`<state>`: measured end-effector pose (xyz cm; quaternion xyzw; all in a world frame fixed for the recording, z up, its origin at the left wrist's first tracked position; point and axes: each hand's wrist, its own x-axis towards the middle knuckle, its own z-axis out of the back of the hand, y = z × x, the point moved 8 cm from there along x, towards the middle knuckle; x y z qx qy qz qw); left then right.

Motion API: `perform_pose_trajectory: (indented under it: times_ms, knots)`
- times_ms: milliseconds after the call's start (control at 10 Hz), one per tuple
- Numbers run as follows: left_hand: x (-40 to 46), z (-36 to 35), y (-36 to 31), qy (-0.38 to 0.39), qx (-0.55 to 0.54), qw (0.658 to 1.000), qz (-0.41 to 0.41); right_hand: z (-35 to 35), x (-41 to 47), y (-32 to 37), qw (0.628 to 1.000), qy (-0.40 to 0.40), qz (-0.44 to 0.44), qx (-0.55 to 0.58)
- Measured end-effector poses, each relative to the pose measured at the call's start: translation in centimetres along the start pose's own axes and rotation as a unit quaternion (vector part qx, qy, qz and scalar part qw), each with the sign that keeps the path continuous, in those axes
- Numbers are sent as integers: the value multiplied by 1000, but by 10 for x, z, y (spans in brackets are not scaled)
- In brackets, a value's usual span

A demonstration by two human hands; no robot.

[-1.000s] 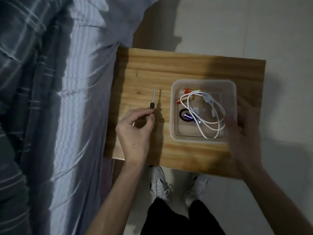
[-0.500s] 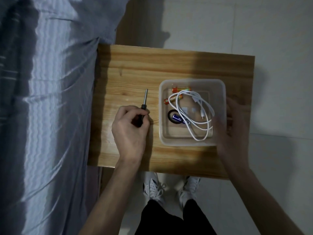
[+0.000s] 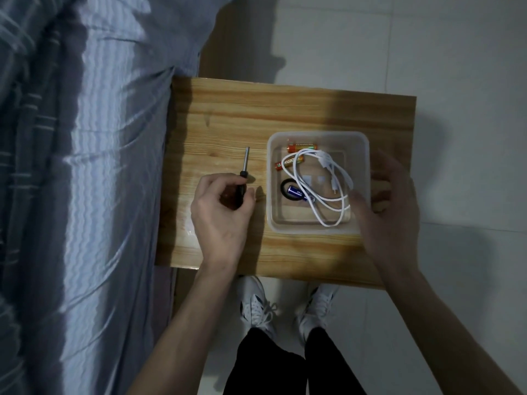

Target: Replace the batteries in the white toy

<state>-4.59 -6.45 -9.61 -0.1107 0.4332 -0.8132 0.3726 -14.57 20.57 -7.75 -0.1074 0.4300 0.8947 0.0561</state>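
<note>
left hand (image 3: 221, 212) curls round the black screwdriver (image 3: 243, 178) handle, shaft pointing away. right hand (image 3: 387, 203), fingers spread, clasps the clear tub (image 3: 318, 136) wall; orange batteries (image 3: 302, 146) lie beyond the white cable (image 3: 319, 181). white toy unseen.

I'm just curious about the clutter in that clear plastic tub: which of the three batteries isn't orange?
The blue battery, lying beside the black ring under the white cable. The two orange batteries lie nearer the tub's far edge.
</note>
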Motion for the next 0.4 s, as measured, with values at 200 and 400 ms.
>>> perform_pose_trajectory:
  times_ms: [200,400]
  knots:
    - [-9,39,-64,23,25,998,-52,38,-7,58,997,2,55,-63]
    - [-37,111,-172,79,105,981,-144,103,-35,183,967,19,158,-199]
